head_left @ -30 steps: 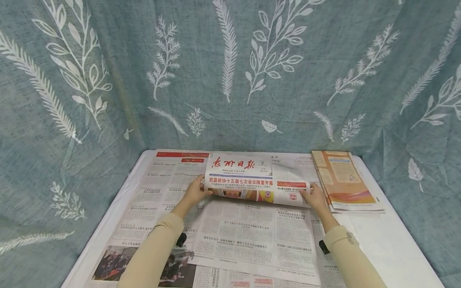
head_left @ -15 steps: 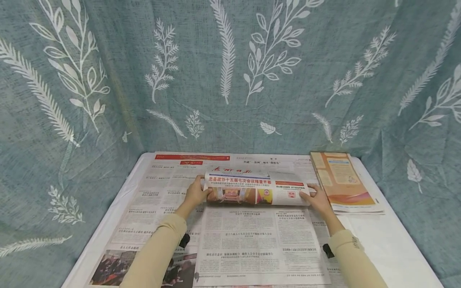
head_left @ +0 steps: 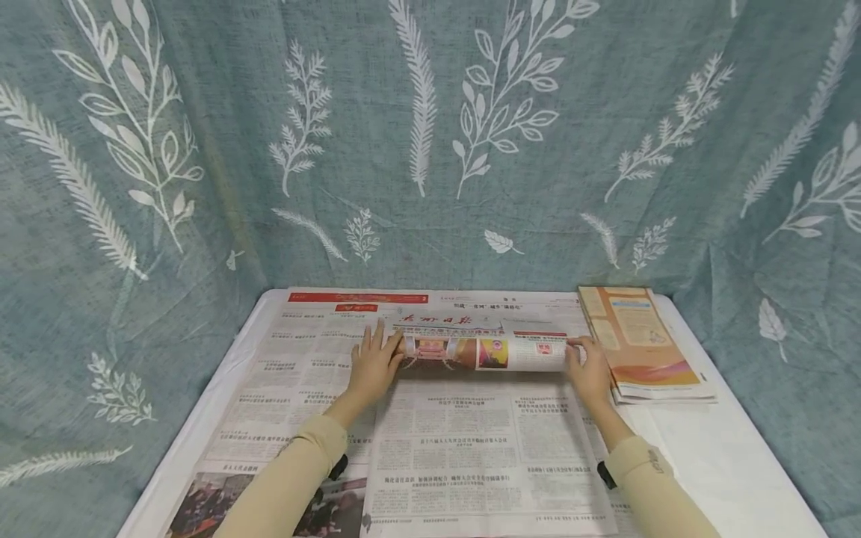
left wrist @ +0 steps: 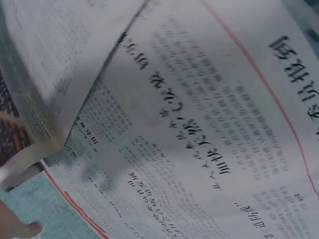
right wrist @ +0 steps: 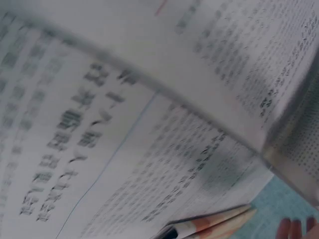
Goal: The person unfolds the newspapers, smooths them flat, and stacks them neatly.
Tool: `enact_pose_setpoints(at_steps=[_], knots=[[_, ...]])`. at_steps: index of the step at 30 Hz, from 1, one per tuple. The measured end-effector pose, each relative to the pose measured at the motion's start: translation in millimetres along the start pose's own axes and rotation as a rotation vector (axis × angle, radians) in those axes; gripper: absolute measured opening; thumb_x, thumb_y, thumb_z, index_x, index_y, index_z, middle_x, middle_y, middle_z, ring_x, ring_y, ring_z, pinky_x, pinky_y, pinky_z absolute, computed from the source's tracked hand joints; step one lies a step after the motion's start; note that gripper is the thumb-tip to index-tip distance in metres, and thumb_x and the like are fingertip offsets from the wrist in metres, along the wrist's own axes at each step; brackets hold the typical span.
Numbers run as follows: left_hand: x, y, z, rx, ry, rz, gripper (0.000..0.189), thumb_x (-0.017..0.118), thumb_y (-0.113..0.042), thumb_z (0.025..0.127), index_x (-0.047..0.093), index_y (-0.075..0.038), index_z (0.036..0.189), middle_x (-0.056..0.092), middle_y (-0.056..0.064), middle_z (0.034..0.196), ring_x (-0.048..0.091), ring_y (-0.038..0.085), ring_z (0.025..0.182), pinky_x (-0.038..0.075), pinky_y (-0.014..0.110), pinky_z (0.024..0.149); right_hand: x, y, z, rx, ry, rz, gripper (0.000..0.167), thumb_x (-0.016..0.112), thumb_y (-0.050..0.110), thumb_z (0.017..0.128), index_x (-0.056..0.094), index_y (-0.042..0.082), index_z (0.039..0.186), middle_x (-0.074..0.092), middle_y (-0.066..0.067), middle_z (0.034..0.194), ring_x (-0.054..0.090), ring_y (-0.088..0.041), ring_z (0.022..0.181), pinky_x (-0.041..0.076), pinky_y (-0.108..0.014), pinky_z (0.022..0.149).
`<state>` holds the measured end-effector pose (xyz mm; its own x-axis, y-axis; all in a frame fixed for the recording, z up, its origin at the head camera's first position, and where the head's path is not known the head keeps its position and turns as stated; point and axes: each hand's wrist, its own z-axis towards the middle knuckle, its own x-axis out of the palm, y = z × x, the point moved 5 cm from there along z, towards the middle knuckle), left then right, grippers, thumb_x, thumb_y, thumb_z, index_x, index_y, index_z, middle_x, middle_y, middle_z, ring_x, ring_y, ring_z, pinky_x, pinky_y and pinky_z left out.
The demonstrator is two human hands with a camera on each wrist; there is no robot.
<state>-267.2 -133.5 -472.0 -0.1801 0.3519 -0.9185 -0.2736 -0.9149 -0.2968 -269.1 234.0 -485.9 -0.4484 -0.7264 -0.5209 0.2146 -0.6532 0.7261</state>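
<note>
A newspaper (head_left: 491,354) with a red masthead and colour pictures lies folded over toward the far side, its near edge bent into a rounded fold. At the left end of this fold my left hand (head_left: 372,365) has its fingers spread and fairly straight, with the thumb beside the paper. My right hand (head_left: 589,373) pinches the right end between thumb and bent fingers. The left wrist view shows part of the left hand (left wrist: 17,224) at the lower left, past the folded paper (left wrist: 37,124). Fingertips of the right hand (right wrist: 296,228) appear at the lower right of the right wrist view.
Spread newspaper sheets (head_left: 282,381) cover much of the white table (head_left: 713,456). An orange-covered stack of booklets or papers (head_left: 642,344) lies to the right, close to my right hand. A blue-green leaf-patterned curtain (head_left: 377,149) hangs behind and along both sides.
The newspaper's raised near part has come down and rolled over into a narrower fold. My left hand has loosened its grip and spread its fingers. The right hand stays at the right end.
</note>
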Motion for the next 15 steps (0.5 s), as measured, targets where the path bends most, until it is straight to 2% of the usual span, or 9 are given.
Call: enact_pose_setpoints(at_steps=[2,5,6,7,8,10,13,15], knots=[[2.5,-2.8,-3.7,0.067,-0.047,0.047,0.048,0.06,-0.019,0.092,0.046,-0.01,0.138,0.031,0.028,0.147,0.027,0.052,0.134,0.033,0.069,0.098,-2,0,-1.6,-0.024,-0.01,0.008,0.014,0.057,0.0,0.089,0.063,-0.008,0.099,0.055,-0.028,0.114,0.05,-0.046,0.109,0.039,-0.057,0.095],[8.4,-11.0,-11.1,0.226,-0.115,0.106,0.054,0.071,-0.015,0.084,0.051,-0.012,0.133,0.036,0.026,0.144,0.029,0.05,0.134,0.034,0.069,0.098,-1,0,-3.6,-0.076,0.021,-0.001,0.015,0.058,-0.001,0.089,0.062,-0.009,0.101,0.052,-0.028,0.116,0.048,-0.046,0.11,0.038,-0.059,0.095],[11.9,-14.0,-13.4,0.272,-0.111,0.127,0.055,0.073,-0.017,0.082,0.052,-0.013,0.132,0.035,0.025,0.144,0.028,0.05,0.134,0.033,0.069,0.098,1,0,-3.8,-0.093,0.039,-0.014,0.016,0.058,-0.001,0.089,0.062,-0.008,0.102,0.053,-0.027,0.116,0.048,-0.046,0.11,0.038,-0.058,0.095],[15.6,-17.4,-15.4,0.305,-0.079,0.14,0.057,0.075,-0.021,0.08,0.052,-0.013,0.132,0.033,0.024,0.146,0.026,0.049,0.135,0.032,0.07,0.099,3,0,-3.9,-0.108,0.062,-0.031,0.017,0.059,0.0,0.089,0.062,-0.008,0.103,0.053,-0.027,0.116,0.048,-0.045,0.109,0.038,-0.057,0.095],[20.0,-20.4,-16.8,0.32,-0.017,0.142,0.061,0.075,-0.025,0.08,0.05,-0.013,0.134,0.029,0.023,0.148,0.022,0.049,0.137,0.028,0.071,0.101,6,-1,-4.0,-0.107,0.103,-0.046,0.018,0.058,0.0,0.089,0.061,-0.008,0.106,0.052,-0.026,0.117,0.048,-0.044,0.109,0.039,-0.056,0.094],[29.6,-24.0,-19.0,0.304,0.15,0.129,0.071,0.072,-0.037,0.078,0.044,-0.016,0.14,0.018,0.024,0.154,0.012,0.049,0.14,0.018,0.072,0.105,13,-3,-4.1,-0.101,0.184,-0.103,0.022,0.059,0.002,0.089,0.061,-0.006,0.109,0.052,-0.026,0.12,0.047,-0.045,0.112,0.038,-0.058,0.095],[40.9,-23.0,-22.3,0.19,0.414,0.066,0.085,0.07,-0.046,0.076,0.034,-0.017,0.147,0.003,0.024,0.157,-0.003,0.049,0.142,0.004,0.072,0.108,24,-5,-6.4,-0.1,0.311,-0.221,0.029,0.06,0.007,0.089,0.059,-0.004,0.116,0.05,-0.027,0.128,0.044,-0.048,0.119,0.038,-0.063,0.096],[45.1,-20.5,-22.9,0.136,0.51,0.029,0.092,0.073,-0.047,0.074,0.03,-0.017,0.148,-0.001,0.023,0.157,-0.006,0.048,0.142,0.001,0.07,0.11,29,-5,-9.1,-0.11,0.38,-0.293,0.036,0.06,0.011,0.09,0.056,-0.003,0.122,0.047,-0.028,0.133,0.041,-0.052,0.123,0.035,-0.068,0.096]])
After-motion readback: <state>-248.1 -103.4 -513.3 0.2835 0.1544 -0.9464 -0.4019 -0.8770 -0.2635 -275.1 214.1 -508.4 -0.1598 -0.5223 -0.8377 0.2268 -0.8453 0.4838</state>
